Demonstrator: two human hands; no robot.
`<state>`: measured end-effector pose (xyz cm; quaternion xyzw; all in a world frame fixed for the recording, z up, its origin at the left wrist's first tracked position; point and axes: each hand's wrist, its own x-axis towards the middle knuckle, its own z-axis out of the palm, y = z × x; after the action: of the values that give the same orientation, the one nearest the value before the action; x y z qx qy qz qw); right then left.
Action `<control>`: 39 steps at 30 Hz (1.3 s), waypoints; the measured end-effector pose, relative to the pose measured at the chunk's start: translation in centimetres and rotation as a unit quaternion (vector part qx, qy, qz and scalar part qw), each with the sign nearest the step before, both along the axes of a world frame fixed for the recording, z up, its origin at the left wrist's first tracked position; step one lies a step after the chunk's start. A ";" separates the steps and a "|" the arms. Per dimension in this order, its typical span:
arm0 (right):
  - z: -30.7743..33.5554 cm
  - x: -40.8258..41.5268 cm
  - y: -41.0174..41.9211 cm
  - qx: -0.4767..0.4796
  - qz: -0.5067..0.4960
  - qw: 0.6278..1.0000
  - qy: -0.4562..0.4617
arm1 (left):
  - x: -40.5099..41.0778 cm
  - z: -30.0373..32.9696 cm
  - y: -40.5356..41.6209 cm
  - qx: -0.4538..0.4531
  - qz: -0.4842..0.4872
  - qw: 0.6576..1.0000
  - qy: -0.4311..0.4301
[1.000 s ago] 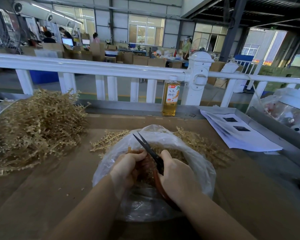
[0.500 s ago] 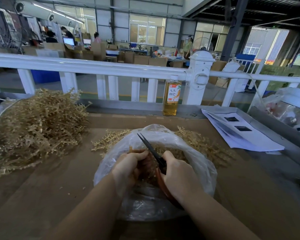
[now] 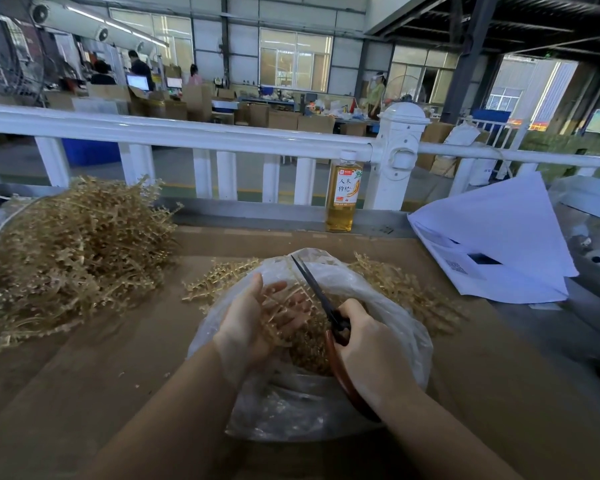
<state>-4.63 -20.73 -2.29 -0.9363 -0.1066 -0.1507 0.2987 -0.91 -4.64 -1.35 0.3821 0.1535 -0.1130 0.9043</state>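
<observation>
With my left hand (image 3: 252,327) flat open under the gold sprig (image 3: 286,304) above the bag (image 3: 409,337), I should pinch its stem first, then cut with the scissors (image 3: 309,278) gripped in my right hand (image 3: 371,344) (blades together), so pieces drop inside.

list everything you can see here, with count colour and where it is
scissors: one, black blades, red-brown handles, over the bag, tip pointing away
sprig: one, golden, lying on the open palm
plastic bag: one, clear, centre of the table
cut pieces: many, golden, inside the bag
big sprig pile: one heap, golden, left on the table
loose sprigs: a scatter, golden, behind the bag
bottle: one, amber drink, white cap, far edge by the post
papers: a few sheets, white, right side
railing: one, white, beyond the table
table: one, brown cardboard top
left hand: palm up, fingers straight
right hand: grips the scissors
</observation>
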 end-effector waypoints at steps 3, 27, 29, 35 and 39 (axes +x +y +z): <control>0.1 -0.1 0.0 0.004 -0.003 1.000 0.003 | -0.3 0.6 0.3 0.034 -0.039 0.998 -0.032; 0.5 -0.1 -0.2 -0.064 0.040 0.997 0.018 | 0.0 -0.5 0.8 0.357 -0.004 0.930 -0.089; 0.4 0.0 -0.3 -0.064 0.037 0.997 0.025 | -0.3 -0.1 0.7 0.331 -0.001 0.938 -0.105; 0.3 0.1 -0.2 -0.047 0.031 0.998 0.025 | -0.9 -0.1 0.3 0.223 0.009 0.969 -0.106; 0.3 0.2 -0.3 -0.037 0.031 0.998 0.034 | -0.8 -0.4 0.1 0.168 0.048 0.982 -0.073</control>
<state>-4.45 -21.01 -1.98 -0.9474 -0.1310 -0.1051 0.2723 -1.70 -4.58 -1.76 0.5283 0.1216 -0.0135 0.8402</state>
